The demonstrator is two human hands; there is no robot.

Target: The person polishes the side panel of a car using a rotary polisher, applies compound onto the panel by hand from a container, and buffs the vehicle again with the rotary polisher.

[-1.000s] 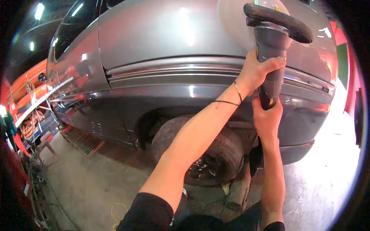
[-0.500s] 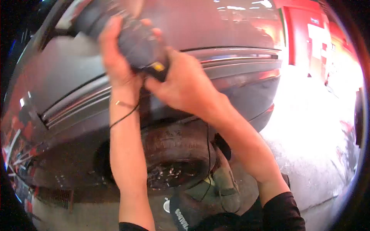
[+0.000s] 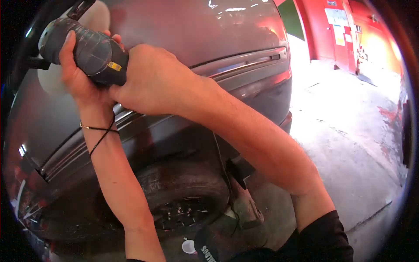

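Observation:
Both my hands hold a dark, scuffed car polisher [image 3: 94, 54] with a yellow switch. My left hand [image 3: 87, 87] supports its body from below, thumb up along the near side and fingertips showing over the far side. My right hand [image 3: 157, 81] is wrapped round its rear end. Behind the tool, a pale round pad [image 3: 52, 81] lies at the grey car panel [image 3: 174, 26]; I cannot tell whether they touch. A black cord [image 3: 221, 157] hangs down beyond my right forearm.
Below the panel are a trim strip [image 3: 248, 61] and a wheel [image 3: 183, 187]. A white cup-like object [image 3: 188, 246] is on the floor near my dark clothing. Red doors [image 3: 336, 35] stand at the back right, beyond the concrete floor [image 3: 349, 144].
The polisher has moved left and slightly down in view, with both hands still gripping it. My view has shifted a little, and the pale pad now shows more clearly.

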